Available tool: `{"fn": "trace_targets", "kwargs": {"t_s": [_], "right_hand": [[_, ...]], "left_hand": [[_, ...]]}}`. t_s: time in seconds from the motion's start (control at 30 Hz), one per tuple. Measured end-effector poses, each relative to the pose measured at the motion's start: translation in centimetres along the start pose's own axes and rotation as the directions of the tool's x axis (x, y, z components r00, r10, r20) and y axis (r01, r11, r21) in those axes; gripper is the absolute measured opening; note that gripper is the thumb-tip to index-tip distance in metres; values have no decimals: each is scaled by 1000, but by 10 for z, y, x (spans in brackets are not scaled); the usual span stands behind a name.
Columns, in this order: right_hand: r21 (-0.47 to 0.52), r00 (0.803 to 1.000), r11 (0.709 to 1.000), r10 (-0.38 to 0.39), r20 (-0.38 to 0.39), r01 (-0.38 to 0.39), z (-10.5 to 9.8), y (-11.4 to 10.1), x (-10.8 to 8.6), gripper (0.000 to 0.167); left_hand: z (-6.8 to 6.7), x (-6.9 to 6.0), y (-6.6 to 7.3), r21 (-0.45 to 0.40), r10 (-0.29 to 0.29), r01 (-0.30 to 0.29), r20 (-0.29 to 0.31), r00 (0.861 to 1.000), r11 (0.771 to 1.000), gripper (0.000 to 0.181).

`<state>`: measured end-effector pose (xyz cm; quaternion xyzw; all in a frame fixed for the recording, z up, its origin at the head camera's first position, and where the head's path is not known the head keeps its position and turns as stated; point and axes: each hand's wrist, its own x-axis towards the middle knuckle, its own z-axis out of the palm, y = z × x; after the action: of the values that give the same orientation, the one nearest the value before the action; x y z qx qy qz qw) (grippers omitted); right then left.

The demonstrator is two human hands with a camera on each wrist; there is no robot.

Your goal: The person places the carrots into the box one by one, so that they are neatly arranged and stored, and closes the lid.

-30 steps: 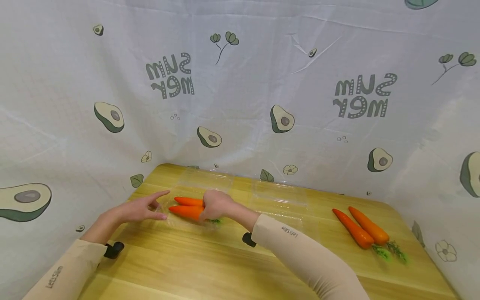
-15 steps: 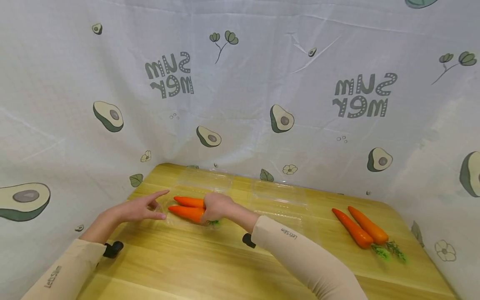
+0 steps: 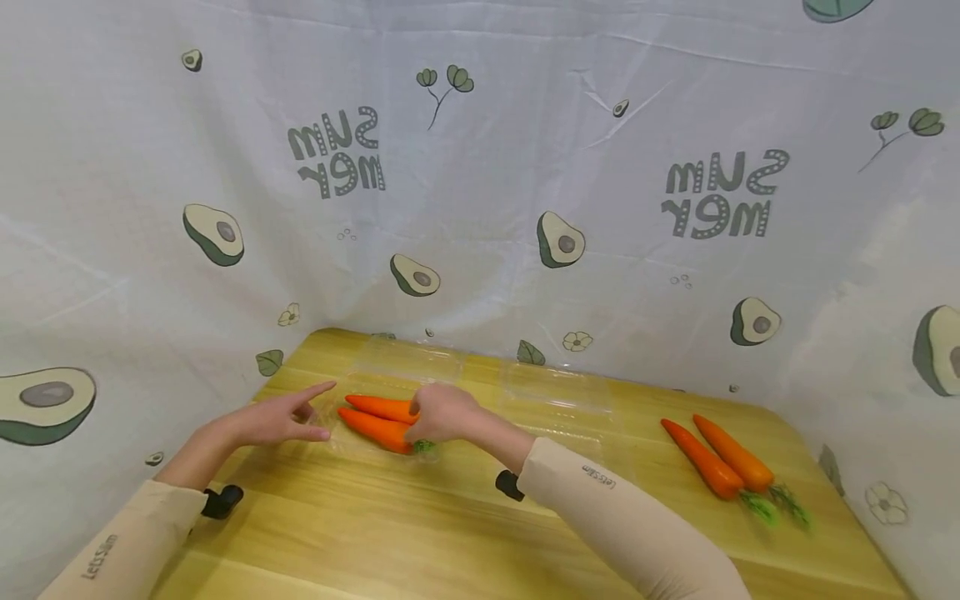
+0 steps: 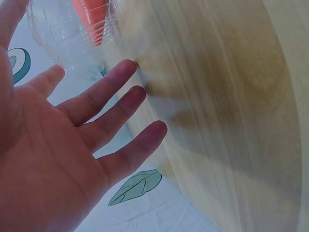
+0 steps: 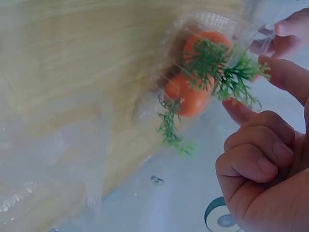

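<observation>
On the left side of the table (image 3: 360,525), whose smooth wood shows a pale striped grain, a see-through plastic box (image 4: 58,43) with ribbed walls holds two carrots (image 3: 378,427), glossy and tapered, tips to the left and feathery green leaves (image 5: 207,60) at the right. The left hand (image 3: 273,419) is spread at the box's left end; whether it touches the plastic I cannot tell. The right hand (image 3: 446,414) is just beside the leaves, thumb and forefinger apart, its other fingers loosely curled, pinching nothing. Its forearm, in a beige sleeve (image 3: 600,508), crosses in front of a second plastic box (image 3: 558,387), partly hiding it. Well apart, on the right, lies another pair of carrots (image 3: 703,461). A creased white curtain (image 3: 480,167) printed with avocados hangs along the table's rounded far edge; wood stretches between both boxes and the near side.
</observation>
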<state>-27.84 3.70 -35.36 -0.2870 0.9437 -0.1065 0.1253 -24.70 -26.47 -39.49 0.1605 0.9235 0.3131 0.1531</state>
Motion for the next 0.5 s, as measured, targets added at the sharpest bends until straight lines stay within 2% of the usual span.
{"fn": "trace_targets", "kwargs": {"t_s": [0.13,0.37,0.5], "right_hand": [[36,1000,999,-15,-13,15,-6,7,-8,37],[134,999,991,-22,-32,26,-17,27,-27,41],[185,999,983,-8,-52,17,-23,41,-37,43]], "left_hand": [[-1,0,-1,19,1,-1,9,1000,1000,95],[-1,1,3,39,14,-15,27,1000,999,93],[-3,1,5,49,8,-8,5,1000,999,93]]}}
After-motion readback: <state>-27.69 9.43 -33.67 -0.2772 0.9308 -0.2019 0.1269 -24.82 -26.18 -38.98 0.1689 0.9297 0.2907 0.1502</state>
